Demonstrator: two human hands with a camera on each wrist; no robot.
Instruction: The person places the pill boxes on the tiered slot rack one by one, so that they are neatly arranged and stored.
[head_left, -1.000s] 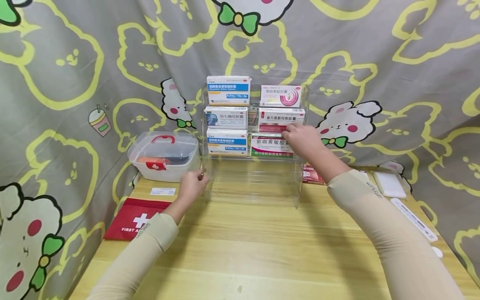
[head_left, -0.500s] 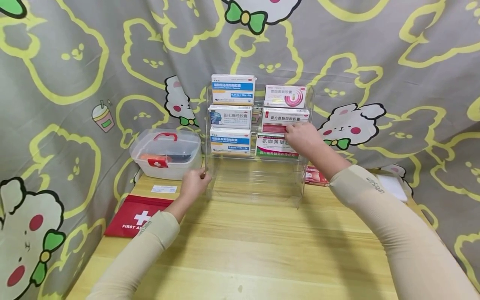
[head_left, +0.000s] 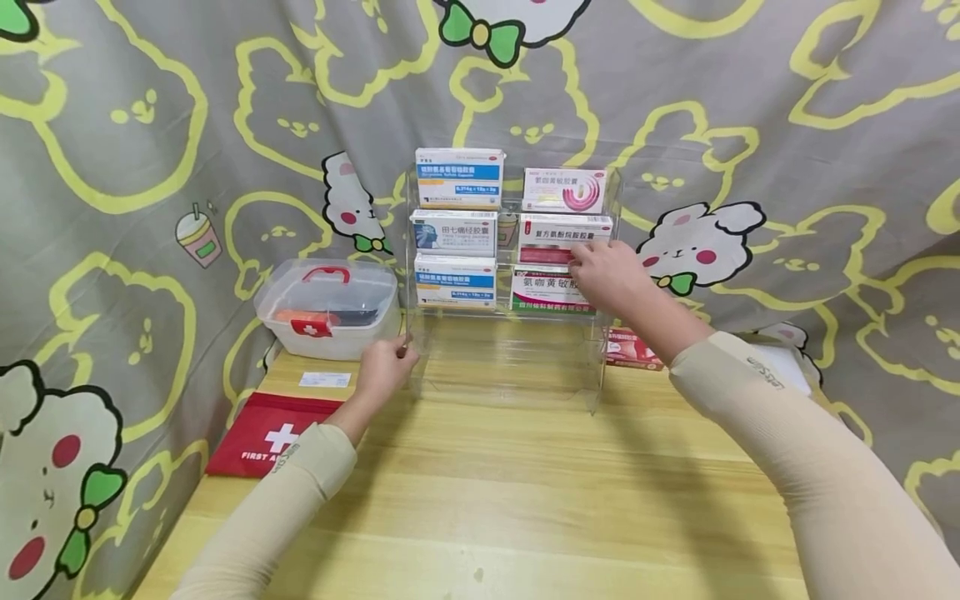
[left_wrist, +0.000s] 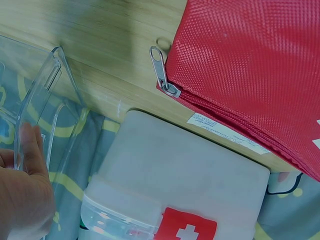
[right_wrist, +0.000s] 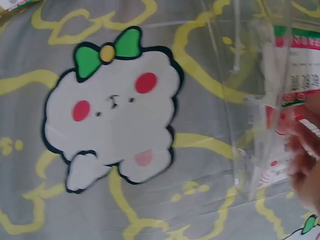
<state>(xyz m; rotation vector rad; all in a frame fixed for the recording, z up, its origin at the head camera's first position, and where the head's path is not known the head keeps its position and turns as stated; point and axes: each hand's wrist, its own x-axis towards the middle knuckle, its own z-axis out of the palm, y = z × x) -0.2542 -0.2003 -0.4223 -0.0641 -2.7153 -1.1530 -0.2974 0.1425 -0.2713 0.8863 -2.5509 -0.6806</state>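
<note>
A clear acrylic tiered rack [head_left: 510, 318] stands on the wooden table with several medicine boxes on its upper tiers. My left hand [head_left: 382, 368] grips the rack's left side panel; in the left wrist view its fingers [left_wrist: 31, 150] lie on the panel's edge. With curled fingers, my right hand [head_left: 611, 279] pinches the upper right corner of a white, green and magenta medicine box [head_left: 551, 302] on the third tier, covering that corner. Right above it sits a white and red box [head_left: 558, 232], then a white and pink one [head_left: 564, 190]. Blue-and-white boxes [head_left: 456, 283] fill the left column.
A clear first-aid case [head_left: 352, 337] with a red latch stands left of the rack. Before it lie a white label strip [head_left: 325, 379] and a red first-aid pouch [head_left: 262, 433]. A red box [head_left: 630, 348] lies behind my right forearm. A patterned curtain [head_left: 675, 67] encloses the table.
The green and magenta box has slid slightly right along its tier, with my right hand on it. My left hand stays at the rack's side. The head view shifts a little.
</note>
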